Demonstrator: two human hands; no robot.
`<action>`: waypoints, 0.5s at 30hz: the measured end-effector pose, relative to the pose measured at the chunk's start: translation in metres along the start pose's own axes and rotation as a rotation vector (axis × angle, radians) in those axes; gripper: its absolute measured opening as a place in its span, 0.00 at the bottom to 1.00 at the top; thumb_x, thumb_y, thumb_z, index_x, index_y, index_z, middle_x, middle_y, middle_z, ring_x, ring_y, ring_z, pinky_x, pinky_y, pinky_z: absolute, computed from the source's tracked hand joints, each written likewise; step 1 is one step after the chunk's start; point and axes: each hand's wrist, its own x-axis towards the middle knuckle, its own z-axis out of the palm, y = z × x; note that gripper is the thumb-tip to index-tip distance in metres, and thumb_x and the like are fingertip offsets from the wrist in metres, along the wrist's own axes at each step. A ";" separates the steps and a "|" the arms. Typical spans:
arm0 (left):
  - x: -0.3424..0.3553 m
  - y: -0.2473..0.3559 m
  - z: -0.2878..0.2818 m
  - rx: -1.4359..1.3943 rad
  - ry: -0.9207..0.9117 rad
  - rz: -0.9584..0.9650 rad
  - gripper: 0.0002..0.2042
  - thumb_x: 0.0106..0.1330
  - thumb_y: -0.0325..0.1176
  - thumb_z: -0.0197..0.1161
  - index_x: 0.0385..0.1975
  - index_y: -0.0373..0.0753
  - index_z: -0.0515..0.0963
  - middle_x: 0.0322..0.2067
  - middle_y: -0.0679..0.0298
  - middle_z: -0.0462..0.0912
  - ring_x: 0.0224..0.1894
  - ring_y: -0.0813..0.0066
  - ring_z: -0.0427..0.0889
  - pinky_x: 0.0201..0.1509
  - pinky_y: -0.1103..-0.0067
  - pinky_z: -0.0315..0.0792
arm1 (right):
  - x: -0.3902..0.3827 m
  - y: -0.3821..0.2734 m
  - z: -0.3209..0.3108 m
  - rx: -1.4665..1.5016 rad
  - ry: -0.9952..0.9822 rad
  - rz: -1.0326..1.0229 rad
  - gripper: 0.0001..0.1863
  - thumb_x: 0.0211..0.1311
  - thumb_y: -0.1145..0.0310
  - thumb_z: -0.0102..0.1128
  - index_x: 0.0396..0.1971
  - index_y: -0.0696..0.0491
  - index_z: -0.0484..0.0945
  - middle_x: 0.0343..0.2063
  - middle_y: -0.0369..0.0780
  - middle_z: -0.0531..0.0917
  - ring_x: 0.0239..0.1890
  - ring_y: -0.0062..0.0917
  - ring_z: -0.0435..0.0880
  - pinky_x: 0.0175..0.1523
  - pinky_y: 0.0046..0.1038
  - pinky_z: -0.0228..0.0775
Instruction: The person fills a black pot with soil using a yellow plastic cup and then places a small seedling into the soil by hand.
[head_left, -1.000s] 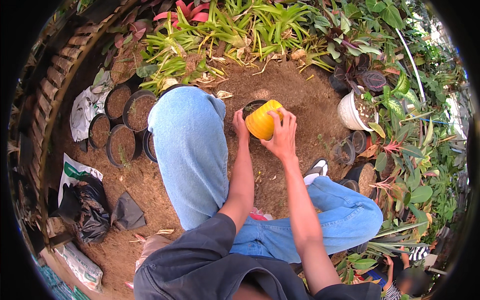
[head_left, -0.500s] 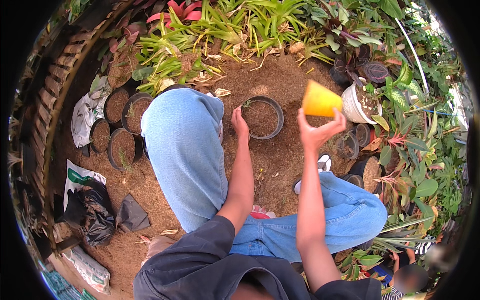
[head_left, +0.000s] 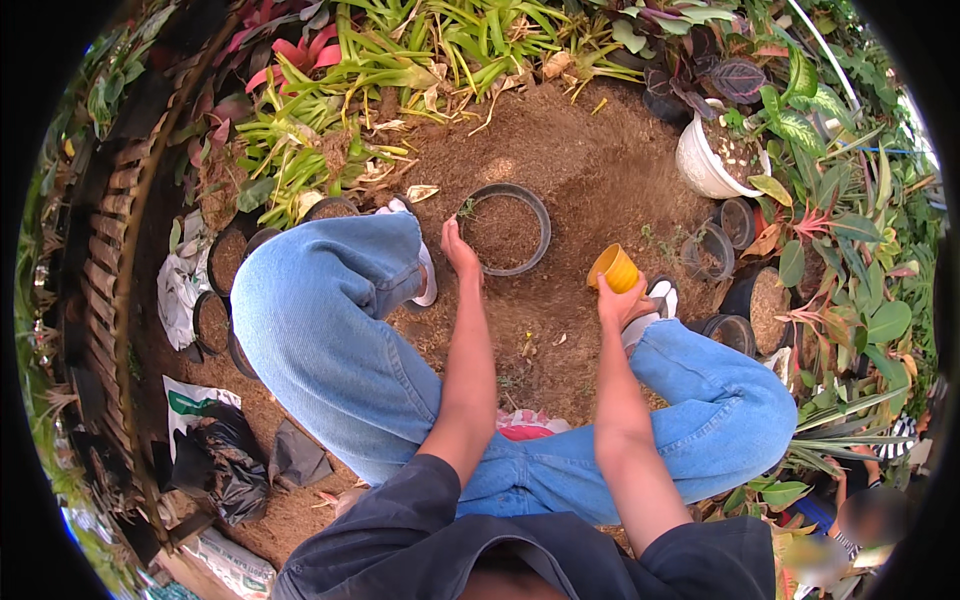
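A round black plant pot full of brown soil stands on the ground in front of me, with a small green seedling at its left rim. My left hand lies along the pot's left side, its fingers stretched out close to the rim. To the right, my right hand grips a small yellow plastic pot that is tilted, its mouth toward the upper left. How much the yellow pot contains cannot be made out.
A white pot and several black pots line the right side beside leafy plants. Past my left knee stand more soil-filled pots and a black plastic bag. Green strappy plants border the far side. Another person is at the lower right.
My right hand has lowered the yellow pot toward me and slightly left, and its tilt has changed. My left hand stays beside the black pot. The whole view has shifted a little.
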 end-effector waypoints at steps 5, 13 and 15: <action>-0.001 -0.002 0.000 0.006 0.042 -0.009 0.20 0.75 0.40 0.49 0.53 0.32 0.79 0.51 0.59 0.81 0.58 0.69 0.74 0.67 0.73 0.60 | -0.018 -0.030 0.011 0.013 -0.082 0.106 0.53 0.39 0.50 0.81 0.68 0.45 0.63 0.53 0.55 0.62 0.58 0.50 0.64 0.66 0.47 0.57; 0.000 -0.004 0.006 -0.044 0.038 -0.018 0.20 0.74 0.40 0.50 0.52 0.31 0.80 0.52 0.59 0.81 0.58 0.68 0.74 0.68 0.73 0.60 | 0.006 -0.019 0.022 0.176 -0.143 0.238 0.51 0.40 0.43 0.79 0.66 0.49 0.68 0.56 0.63 0.67 0.60 0.52 0.67 0.65 0.45 0.62; 0.004 -0.006 -0.001 -0.053 0.045 -0.011 0.20 0.74 0.40 0.50 0.52 0.31 0.80 0.51 0.59 0.81 0.58 0.68 0.75 0.67 0.73 0.60 | 0.010 -0.018 0.017 0.200 -0.183 0.347 0.51 0.41 0.43 0.78 0.66 0.50 0.68 0.59 0.63 0.67 0.62 0.52 0.68 0.66 0.44 0.62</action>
